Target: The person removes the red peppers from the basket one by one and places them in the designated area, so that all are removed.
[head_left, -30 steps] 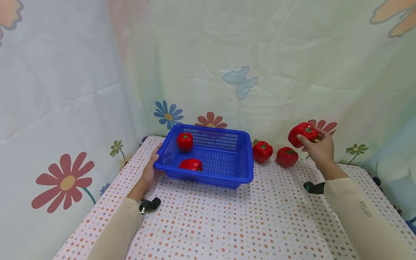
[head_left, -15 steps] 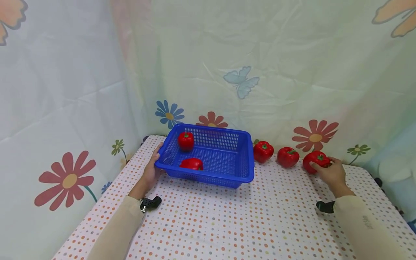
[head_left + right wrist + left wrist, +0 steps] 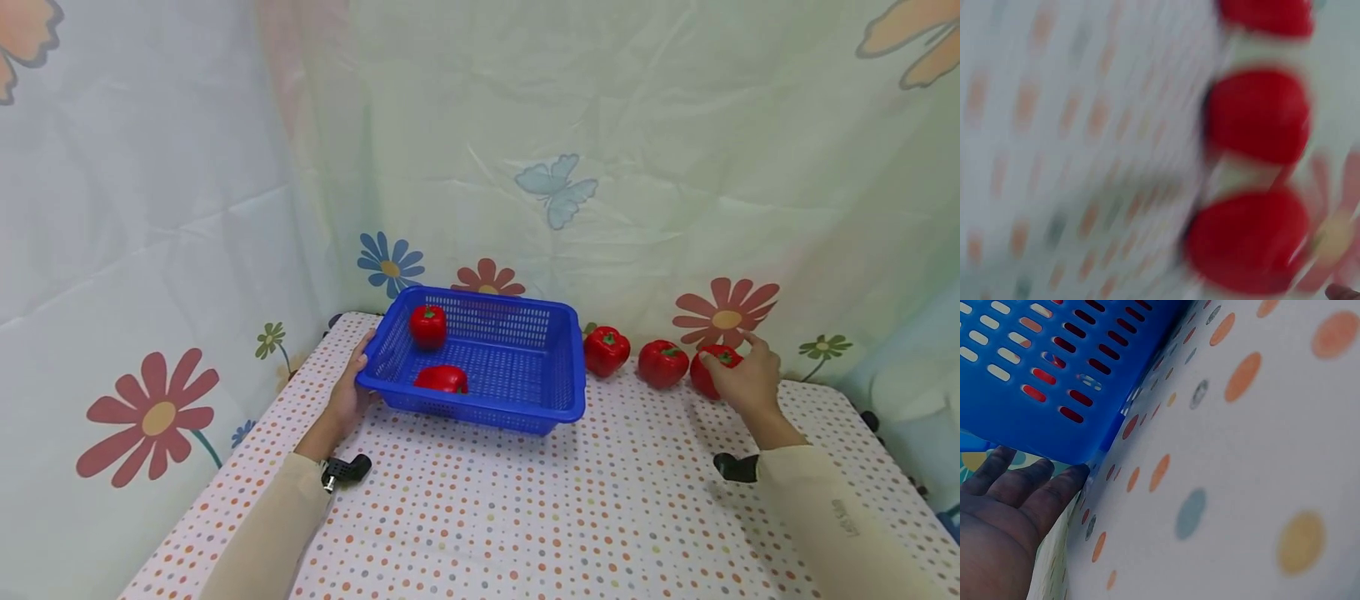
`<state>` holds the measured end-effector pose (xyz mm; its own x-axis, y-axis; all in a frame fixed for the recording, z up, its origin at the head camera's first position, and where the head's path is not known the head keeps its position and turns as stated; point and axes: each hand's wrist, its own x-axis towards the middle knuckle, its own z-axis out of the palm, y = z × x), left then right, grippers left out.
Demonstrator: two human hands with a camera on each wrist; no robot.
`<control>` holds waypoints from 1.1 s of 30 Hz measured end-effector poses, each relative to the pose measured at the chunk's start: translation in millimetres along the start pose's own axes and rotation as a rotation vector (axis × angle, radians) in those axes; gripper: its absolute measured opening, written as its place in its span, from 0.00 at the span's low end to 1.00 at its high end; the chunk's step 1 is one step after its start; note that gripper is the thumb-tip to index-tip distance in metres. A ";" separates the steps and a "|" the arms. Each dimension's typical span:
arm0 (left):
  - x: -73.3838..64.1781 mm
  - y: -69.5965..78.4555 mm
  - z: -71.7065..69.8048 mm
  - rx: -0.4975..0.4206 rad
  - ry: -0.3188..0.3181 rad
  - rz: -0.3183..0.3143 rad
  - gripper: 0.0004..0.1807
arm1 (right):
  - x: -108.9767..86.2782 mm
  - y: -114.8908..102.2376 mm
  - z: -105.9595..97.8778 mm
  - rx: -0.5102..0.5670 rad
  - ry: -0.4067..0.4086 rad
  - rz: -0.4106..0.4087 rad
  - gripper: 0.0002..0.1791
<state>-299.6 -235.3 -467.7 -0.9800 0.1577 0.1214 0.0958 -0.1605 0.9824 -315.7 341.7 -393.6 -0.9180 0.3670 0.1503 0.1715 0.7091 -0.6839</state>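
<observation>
My left hand (image 3: 348, 393) rests against the left end of a blue plastic basket (image 3: 468, 404), its thumb at the rim. In the left wrist view, my fingers (image 3: 1054, 500) stretch straight along the basket's (image 3: 1029, 419) lower edge. Inside the basket are two red bell peppers, one upright (image 3: 428, 327) at the back left and one lying (image 3: 441, 379) near the front wall. My right hand (image 3: 750, 383) is spread beside the rightmost bell pepper (image 3: 712, 371) on the table, thumb near its left side, fingers raised. The right wrist view is blurred; this pepper (image 3: 1250, 240) shows there without fingers around it.
Two more red bell peppers, one beside the basket (image 3: 606, 351) and one in the middle (image 3: 663, 364), make a row with the rightmost along the table's back edge. A flowered curtain (image 3: 480, 150) hangs behind. A dotted cloth (image 3: 510, 517) covers the table.
My right hand has lowered a bell pepper from the air to the right end of the row. The pepper has since shifted slightly left, and the fingers have loosened. My left hand stays put.
</observation>
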 end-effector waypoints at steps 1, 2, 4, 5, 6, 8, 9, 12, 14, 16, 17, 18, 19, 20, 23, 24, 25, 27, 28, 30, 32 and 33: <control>-0.5 0.2 -0.2 -0.001 0.003 0.002 0.29 | -6.2 -12.6 2.4 0.020 0.001 -0.048 0.43; -0.9 0.4 -0.3 0.000 0.006 0.002 0.28 | -13.5 -25.5 5.5 0.046 -0.002 -0.103 0.43; -0.9 0.6 -0.6 0.001 0.012 0.004 0.28 | -29.5 -53.2 11.6 0.091 -0.037 -0.203 0.44; -0.6 0.6 -0.7 0.007 0.011 0.005 0.28 | -38.1 -66.6 15.4 0.111 -0.067 -0.251 0.44; -0.3 0.5 -0.7 0.005 0.014 0.006 0.28 | -46.3 -79.5 19.7 0.123 -0.100 -0.291 0.44; 0.5 0.8 -1.0 0.009 0.017 -0.001 0.28 | -61.7 -104.5 28.0 0.140 -0.179 -0.355 0.46; 0.8 1.1 -1.3 0.011 0.015 -0.004 0.28 | -68.1 -116.4 31.5 0.150 -0.231 -0.381 0.47; 1.2 2.2 -3.0 0.019 0.007 -0.008 0.29 | -78.6 -152.3 39.8 0.228 -0.399 -0.428 0.50; 0.9 3.1 -4.9 0.018 0.013 -0.001 0.29 | -76.7 -178.0 43.7 0.362 -0.514 -0.449 0.49; 0.4 3.5 -6.1 0.020 0.017 0.009 0.30 | -70.5 -203.0 49.5 0.503 -0.599 -0.470 0.47; 0.1 3.6 -6.2 0.015 0.018 0.013 0.30 | -66.7 -214.9 53.4 0.569 -0.635 -0.478 0.45; 0.0 3.4 -5.8 0.009 0.021 0.019 0.30 | -62.6 -225.7 58.8 0.608 -0.662 -0.493 0.44; -0.2 3.1 -4.9 0.010 0.019 0.022 0.30 | -58.7 -235.3 65.8 0.625 -0.686 -0.505 0.42; -0.3 2.6 -4.0 0.011 0.015 0.023 0.29 | -54.2 -242.6 74.7 0.616 -0.703 -0.516 0.42; -0.6 0.5 -2.5 0.003 0.010 0.019 0.29 | -41.0 -257.7 108.5 0.571 -0.753 -0.512 0.41; -0.9 -0.3 -2.2 0.006 0.012 0.015 0.29 | -36.7 -260.1 121.1 0.561 -0.768 -0.496 0.41; -1.2 -0.8 -2.2 0.005 0.012 0.012 0.29 | -32.0 -261.6 133.9 0.569 -0.784 -0.478 0.40; -1.1 -2.1 -1.8 0.007 0.014 0.004 0.29 | -23.8 -263.5 156.2 0.602 -0.806 -0.437 0.40; -1.1 -2.5 -0.8 0.008 0.018 0.002 0.29 | -21.0 -264.0 165.3 0.614 -0.809 -0.418 0.40; 0.2 -3.6 0.9 0.005 0.011 0.006 0.29 | -16.4 -265.1 180.4 0.621 -0.797 -0.387 0.39; 2.0 -5.1 3.3 -0.001 0.004 0.007 0.29 | -13.3 -266.2 191.2 0.592 -0.760 -0.375 0.38; 2.4 -6.0 4.3 -0.001 -0.001 0.006 0.29 | -13.9 -267.0 194.6 0.564 -0.735 -0.368 0.38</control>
<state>-301.8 -229.8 -472.7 -0.9793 0.1573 0.1276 0.1017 -0.1628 0.9814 -418.4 30.0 -352.1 -0.9060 -0.4171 0.0721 -0.1879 0.2437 -0.9515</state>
